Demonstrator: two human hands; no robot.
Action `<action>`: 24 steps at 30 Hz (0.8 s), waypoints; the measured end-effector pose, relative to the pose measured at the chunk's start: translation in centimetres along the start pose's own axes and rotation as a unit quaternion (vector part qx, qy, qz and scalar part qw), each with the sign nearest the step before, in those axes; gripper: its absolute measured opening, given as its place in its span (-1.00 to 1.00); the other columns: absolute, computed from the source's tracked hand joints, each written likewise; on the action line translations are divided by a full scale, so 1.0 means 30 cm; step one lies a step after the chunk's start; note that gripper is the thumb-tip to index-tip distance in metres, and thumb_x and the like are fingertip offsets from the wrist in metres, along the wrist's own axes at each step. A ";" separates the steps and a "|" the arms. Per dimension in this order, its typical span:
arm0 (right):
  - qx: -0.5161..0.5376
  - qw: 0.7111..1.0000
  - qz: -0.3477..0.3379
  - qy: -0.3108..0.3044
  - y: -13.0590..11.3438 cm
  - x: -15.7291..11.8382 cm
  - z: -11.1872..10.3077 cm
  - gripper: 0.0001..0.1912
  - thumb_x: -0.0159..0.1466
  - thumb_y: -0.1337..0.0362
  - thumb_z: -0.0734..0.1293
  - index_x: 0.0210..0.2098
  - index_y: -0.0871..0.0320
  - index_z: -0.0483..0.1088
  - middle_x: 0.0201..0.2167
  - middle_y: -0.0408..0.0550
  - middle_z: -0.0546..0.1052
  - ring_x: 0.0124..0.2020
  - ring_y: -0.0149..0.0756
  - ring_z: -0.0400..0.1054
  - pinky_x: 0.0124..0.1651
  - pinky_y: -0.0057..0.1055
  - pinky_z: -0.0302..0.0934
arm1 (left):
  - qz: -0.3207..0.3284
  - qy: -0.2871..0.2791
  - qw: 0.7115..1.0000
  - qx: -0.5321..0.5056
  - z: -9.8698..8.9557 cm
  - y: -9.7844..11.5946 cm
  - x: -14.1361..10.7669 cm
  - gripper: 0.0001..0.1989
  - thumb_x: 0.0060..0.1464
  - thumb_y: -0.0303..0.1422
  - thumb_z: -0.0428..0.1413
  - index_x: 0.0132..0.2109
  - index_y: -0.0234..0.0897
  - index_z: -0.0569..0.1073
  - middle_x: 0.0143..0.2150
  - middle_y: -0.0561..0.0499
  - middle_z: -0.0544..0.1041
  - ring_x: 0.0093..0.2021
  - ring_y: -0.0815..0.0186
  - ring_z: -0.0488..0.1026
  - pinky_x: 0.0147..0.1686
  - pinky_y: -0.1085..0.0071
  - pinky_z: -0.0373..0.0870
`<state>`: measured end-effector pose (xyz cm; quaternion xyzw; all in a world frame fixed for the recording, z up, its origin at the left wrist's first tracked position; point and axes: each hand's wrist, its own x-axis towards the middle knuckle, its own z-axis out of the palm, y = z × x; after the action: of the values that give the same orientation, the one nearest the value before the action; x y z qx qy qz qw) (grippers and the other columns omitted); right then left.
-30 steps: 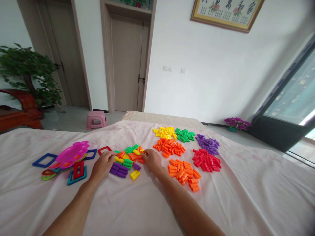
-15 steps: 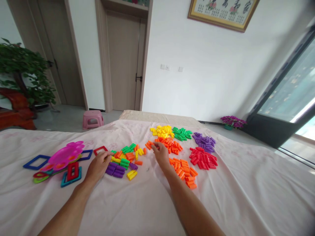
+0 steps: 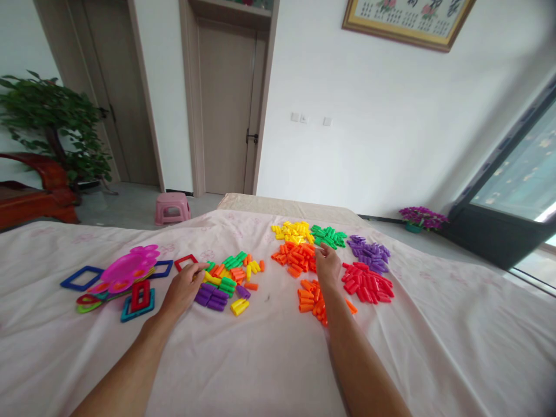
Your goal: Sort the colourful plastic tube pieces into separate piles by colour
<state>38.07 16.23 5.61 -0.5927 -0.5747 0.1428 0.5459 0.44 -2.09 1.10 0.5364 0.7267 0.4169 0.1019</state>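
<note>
On the tablecloth [image 3: 260, 359], one mixed pile of pieces [image 3: 227, 285] is flanked by the left hand [image 3: 183, 288], the farther of two orange piles [image 3: 297, 256] by the right hand [image 3: 329, 267]. Neither grip can be told.

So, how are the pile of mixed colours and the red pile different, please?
The mixed pile shows orange, green, yellow and purple; the red pile shows only red. The mixed pile spreads loosely, with gaps; the red pile is heaped more closely together. Both lie on the cloth.
</note>
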 end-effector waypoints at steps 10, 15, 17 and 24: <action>0.039 0.921 -0.207 -0.326 -0.249 -0.309 0.141 -0.72 0.26 0.37 0.27 -0.11 0.09 0.56 -0.18 -0.04 0.61 -0.20 -0.27 0.47 -0.06 -0.35 0.33 | -0.004 0.023 1.000 0.004 0.002 -0.006 0.003 -0.58 0.19 -0.20 -0.06 0.07 -0.23 0.52 0.06 -0.08 0.58 0.05 0.19 0.51 0.07 0.31 0.39; -0.031 0.855 -0.338 -0.391 -0.309 -0.404 0.170 -0.56 0.30 0.45 0.27 0.12 0.01 0.46 0.10 -0.06 0.53 0.12 -0.21 0.33 0.21 -0.28 0.17 | -0.001 0.039 0.998 0.041 -0.004 0.008 0.000 -0.60 0.19 -0.24 -0.07 0.02 -0.23 0.55 0.06 -0.07 0.58 0.06 0.19 0.50 0.09 0.32 0.37; -0.057 0.843 -0.349 -0.404 -0.314 -0.416 0.183 -0.57 0.32 0.41 0.29 0.15 0.02 0.44 0.13 -0.06 0.52 0.15 -0.20 0.30 0.23 -0.28 0.12 | -0.003 0.027 0.999 0.042 -0.004 0.011 -0.001 -0.60 0.20 -0.26 -0.09 0.03 -0.21 0.54 0.05 -0.05 0.59 0.05 0.21 0.51 0.09 0.33 0.37; -0.077 0.857 -0.326 -0.390 -0.292 -0.424 0.203 -0.74 0.35 0.29 0.32 0.00 0.02 0.52 -0.06 -0.06 0.60 0.00 -0.21 0.38 0.10 -0.33 0.16 | -0.002 0.012 0.999 0.046 -0.010 0.021 -0.002 -0.62 0.18 -0.28 -0.08 0.00 -0.18 0.56 0.01 -0.03 0.60 0.00 0.21 0.52 0.05 0.34 0.39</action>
<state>24.81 6.28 4.65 -0.3069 -0.9103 0.1317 0.2448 0.73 -2.25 1.73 0.5344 0.7470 0.3895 0.0692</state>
